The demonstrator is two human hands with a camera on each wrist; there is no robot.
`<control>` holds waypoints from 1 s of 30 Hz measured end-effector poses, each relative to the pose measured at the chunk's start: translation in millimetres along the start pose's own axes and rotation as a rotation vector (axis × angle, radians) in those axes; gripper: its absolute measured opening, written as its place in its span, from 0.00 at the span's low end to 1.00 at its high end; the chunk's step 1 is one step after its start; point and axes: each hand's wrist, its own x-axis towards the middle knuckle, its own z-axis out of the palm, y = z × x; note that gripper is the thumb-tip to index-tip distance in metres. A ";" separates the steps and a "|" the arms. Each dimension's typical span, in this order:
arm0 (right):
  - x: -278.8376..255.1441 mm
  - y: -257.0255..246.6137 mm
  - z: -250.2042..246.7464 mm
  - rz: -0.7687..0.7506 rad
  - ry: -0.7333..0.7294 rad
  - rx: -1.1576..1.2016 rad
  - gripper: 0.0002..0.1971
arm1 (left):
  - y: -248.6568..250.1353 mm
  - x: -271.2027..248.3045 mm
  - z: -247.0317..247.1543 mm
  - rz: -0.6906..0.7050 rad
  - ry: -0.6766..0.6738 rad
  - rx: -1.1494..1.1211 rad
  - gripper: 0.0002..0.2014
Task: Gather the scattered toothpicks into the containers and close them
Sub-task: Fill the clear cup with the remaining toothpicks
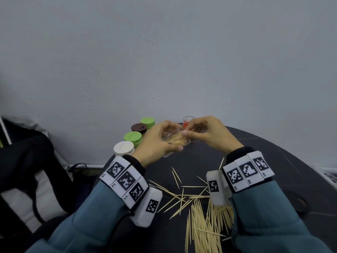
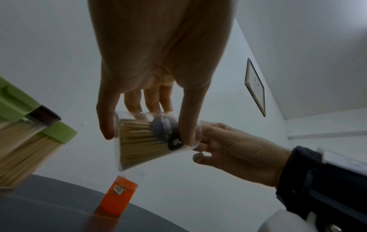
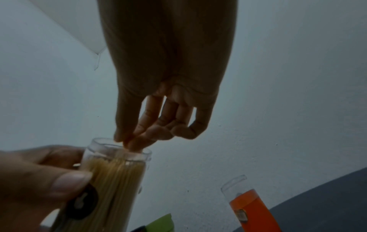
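Here the right hand [image 3: 168, 75] dips its pinched fingers [image 3: 139, 141] into the mouth of a clear container [image 3: 117, 177] of toothpicks, mid-frame; whether they hold any cannot be told. The left hand [image 1: 155, 143] grips the container. Loose toothpicks [image 1: 200, 216] litter the tabletop [image 1: 273, 161] at lower centre.
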 end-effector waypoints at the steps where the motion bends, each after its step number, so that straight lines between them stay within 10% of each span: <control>1: 0.6 0.4 -0.1 0.003 0.021 0.024 0.05 | 0.0 0.0 -0.8 -0.002 0.010 -0.004 0.25; 8: -3.1 3.2 -11.9 0.225 -0.272 -0.068 0.04 | -0.1 -8.3 -16.0 -0.015 0.075 -0.040 0.25; 15: -2.2 -15.0 32.7 0.504 -0.900 -0.681 0.36 | -2.4 -22.1 -41.0 -0.041 0.112 -0.041 0.26; 30: -24.5 -41.9 79.1 0.120 -0.966 -0.682 0.38 | 0.8 -35.4 -53.6 -0.037 0.118 -0.029 0.25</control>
